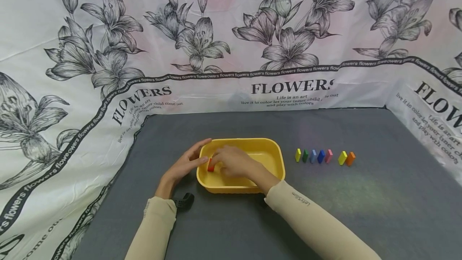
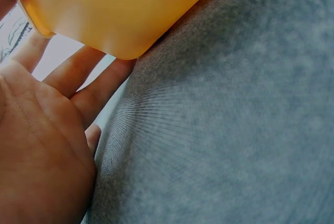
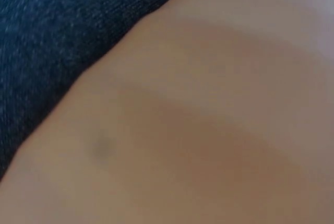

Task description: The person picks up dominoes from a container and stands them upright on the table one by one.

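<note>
A yellow plastic tray point(image 1: 279, 159) with rounded corners lies on the dark tabletop. At its left end, my left hand point(image 1: 182, 165) holds the wall, thumb over the rim and fingers spread along the outside. The left wrist view has the palm point(image 2: 44, 140) beside the tray's outer wall point(image 2: 120, 20). My right hand point(image 1: 234, 161) reaches down into the tray, its fingertips at a small red block point(image 1: 211, 165) near the left wall. That hand partly hides the block. Only blurred skin of the right hand point(image 3: 182, 119) fills most of the right wrist view.
Right of the tray, small blocks stand upright in a row: a yellow block point(image 1: 298, 155), a green block point(image 1: 305, 156), blue ones and a pink block point(image 1: 329, 155). Past a gap come another yellow block point(image 1: 342, 157) and an orange block point(image 1: 350, 159). Flower-printed cloth point(image 1: 216, 91) borders the table.
</note>
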`<action>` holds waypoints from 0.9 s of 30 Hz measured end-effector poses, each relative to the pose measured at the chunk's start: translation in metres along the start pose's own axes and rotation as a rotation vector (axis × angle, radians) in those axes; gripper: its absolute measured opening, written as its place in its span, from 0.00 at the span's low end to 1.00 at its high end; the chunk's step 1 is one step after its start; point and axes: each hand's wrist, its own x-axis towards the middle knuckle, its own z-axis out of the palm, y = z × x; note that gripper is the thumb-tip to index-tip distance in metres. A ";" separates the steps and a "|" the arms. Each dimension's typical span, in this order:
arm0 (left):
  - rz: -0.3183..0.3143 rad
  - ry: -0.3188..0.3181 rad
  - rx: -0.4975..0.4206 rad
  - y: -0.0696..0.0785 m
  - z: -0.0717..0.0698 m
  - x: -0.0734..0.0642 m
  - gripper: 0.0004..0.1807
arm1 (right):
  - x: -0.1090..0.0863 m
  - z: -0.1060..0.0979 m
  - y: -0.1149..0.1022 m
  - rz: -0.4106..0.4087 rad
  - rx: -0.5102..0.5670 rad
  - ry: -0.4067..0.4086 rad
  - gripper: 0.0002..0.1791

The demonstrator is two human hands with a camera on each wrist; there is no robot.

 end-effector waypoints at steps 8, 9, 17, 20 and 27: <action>0.031 -0.004 -0.015 -0.002 -0.002 0.001 0.34 | 0.004 0.000 0.000 0.009 0.010 0.025 0.23; 0.033 -0.004 -0.018 -0.002 -0.002 0.001 0.34 | 0.004 0.000 0.000 0.009 0.011 0.024 0.23; 0.057 -0.011 -0.032 -0.001 -0.002 -0.001 0.34 | 0.012 0.004 -0.001 -0.056 -0.013 0.037 0.21; 0.057 -0.015 -0.036 0.000 -0.002 -0.001 0.34 | 0.013 0.007 -0.001 -0.054 -0.026 0.022 0.21; 0.038 -0.013 -0.036 0.000 -0.002 -0.001 0.34 | 0.014 0.012 0.000 -0.038 -0.063 0.006 0.19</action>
